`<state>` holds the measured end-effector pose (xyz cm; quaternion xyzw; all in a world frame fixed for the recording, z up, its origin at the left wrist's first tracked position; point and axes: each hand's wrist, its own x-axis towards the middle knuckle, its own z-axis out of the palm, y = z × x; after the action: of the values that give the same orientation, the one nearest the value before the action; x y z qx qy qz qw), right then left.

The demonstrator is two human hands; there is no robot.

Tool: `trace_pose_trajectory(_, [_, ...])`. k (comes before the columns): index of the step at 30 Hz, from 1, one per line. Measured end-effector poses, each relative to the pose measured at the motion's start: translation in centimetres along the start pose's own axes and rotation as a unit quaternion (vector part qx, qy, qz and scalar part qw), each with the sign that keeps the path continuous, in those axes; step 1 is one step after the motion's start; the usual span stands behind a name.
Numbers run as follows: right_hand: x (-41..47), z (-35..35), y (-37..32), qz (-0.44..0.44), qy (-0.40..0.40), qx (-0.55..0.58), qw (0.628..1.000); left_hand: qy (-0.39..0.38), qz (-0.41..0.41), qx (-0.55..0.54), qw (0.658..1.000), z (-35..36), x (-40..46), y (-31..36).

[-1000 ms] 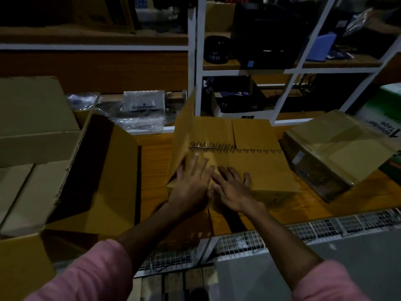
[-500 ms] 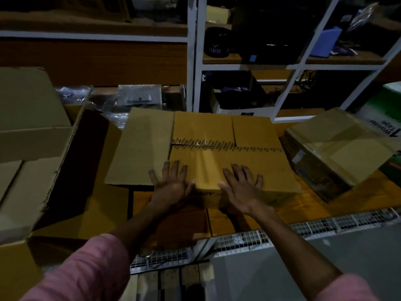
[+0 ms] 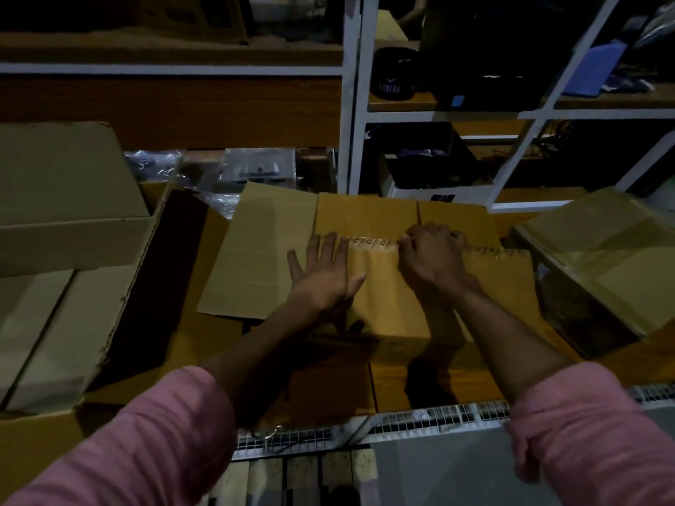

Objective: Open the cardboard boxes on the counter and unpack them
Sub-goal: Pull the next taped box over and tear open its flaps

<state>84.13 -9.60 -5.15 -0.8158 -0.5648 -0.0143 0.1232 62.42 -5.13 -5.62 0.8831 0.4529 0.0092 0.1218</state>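
Note:
A brown cardboard box [image 3: 387, 308] sits on the wooden counter [image 3: 401, 385] in front of me. A strip of printed tape [image 3: 485, 252] runs along its top seam. One side flap [image 3: 255, 257] lies open, flat out to the left. My left hand [image 3: 323, 273] rests flat on the box top with fingers spread, fingertips at the seam. My right hand [image 3: 429, 259] is further right, its fingers curled and pinching at the tape on the seam. Pink sleeves cover both forearms.
A large open carton [image 3: 120, 308] at the left holds pale boxes [image 3: 54, 323]. A plastic-wrapped box [image 3: 599, 272] lies tilted at the right. Bagged items [image 3: 255, 166] lie behind. White shelving [image 3: 350, 104] rises at the back. Wire mesh [image 3: 438, 418] lines the counter's front edge.
The left flap dropped from upright to flat. Both hands slid from the box's near edge up to the seam, and my right hand curled from flat onto the tape.

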Motion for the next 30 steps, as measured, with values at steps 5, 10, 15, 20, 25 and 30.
trace_pose_trajectory(5, [-0.1,-7.4,-0.4,-0.022,0.035,0.08,0.996,0.177,0.047,0.123,0.975,-5.9,-1.0,2.4])
trace_pose_trajectory(10, [-4.3,-12.3,-0.5,0.017,-0.224,0.156,0.962,0.109,0.078,0.091,0.987,-9.0,-4.0,4.3])
trace_pose_trajectory(15, [-9.4,-9.6,-1.3,0.001,-0.414,0.109,0.904,-0.175,0.054,0.003,0.983,-8.0,-6.9,4.8])
trace_pose_trajectory(20, [-14.0,-3.9,-1.3,0.017,-0.373,0.104,0.922,-0.203,0.081,-0.02,0.976,-1.9,-9.1,3.3])
trace_pose_trajectory(25, [-15.6,0.1,-0.8,-0.012,-0.255,0.013,0.967,-0.093,0.105,0.038,0.989,2.6,-9.6,1.8])
trace_pose_trajectory(30, [-14.6,1.6,-1.7,-0.043,-0.229,-0.001,0.972,-0.088,0.107,0.045,0.989,4.2,-7.8,1.2])
